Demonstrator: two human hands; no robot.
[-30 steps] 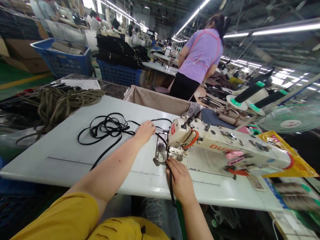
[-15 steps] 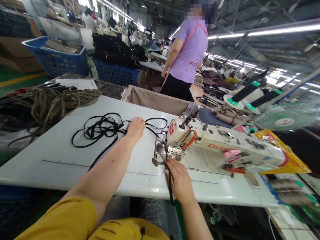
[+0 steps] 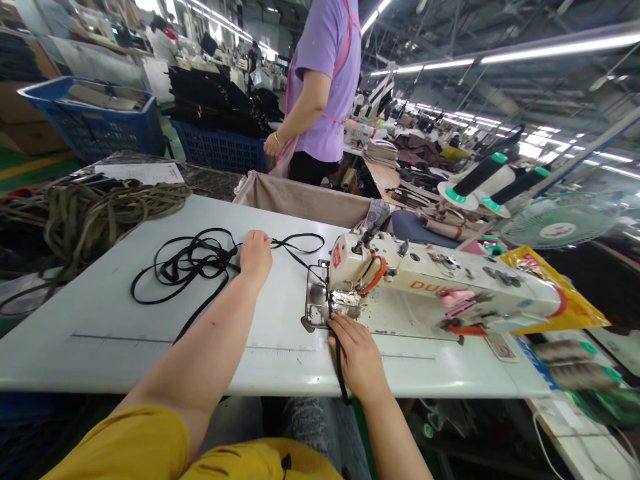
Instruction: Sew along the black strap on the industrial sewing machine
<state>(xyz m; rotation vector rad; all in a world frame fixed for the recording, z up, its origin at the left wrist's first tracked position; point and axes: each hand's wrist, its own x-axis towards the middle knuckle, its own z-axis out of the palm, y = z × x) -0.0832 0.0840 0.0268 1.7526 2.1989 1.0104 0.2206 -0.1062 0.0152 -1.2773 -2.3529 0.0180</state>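
Observation:
A long black strap (image 3: 299, 257) runs from a loose tangle on the left of the white table, through my left hand, to the sewing machine (image 3: 400, 275). My left hand (image 3: 257, 256) is closed around the strap beside the tangle, its fingers curled. In front of the machine's metal needle plate (image 3: 316, 300), my right hand (image 3: 356, 352) presses the strap between its thumb and fingers. From there the strap's end hangs over the table's front edge. The machine head hides where the strap passes under the needle.
Olive straps (image 3: 107, 217) lie heaped at the table's left end. A beige cloth-lined bin (image 3: 305, 200) stands behind the table, with a person in a purple shirt (image 3: 325, 87) beyond it. Thread cones (image 3: 477, 180), a green fan (image 3: 557, 223) and a yellow bag (image 3: 550, 293) are at the right.
My left hand has drawn back to the left, away from the machine, with the strap. My right hand stays by the needle plate. The person behind has moved left, and the view has shifted slightly.

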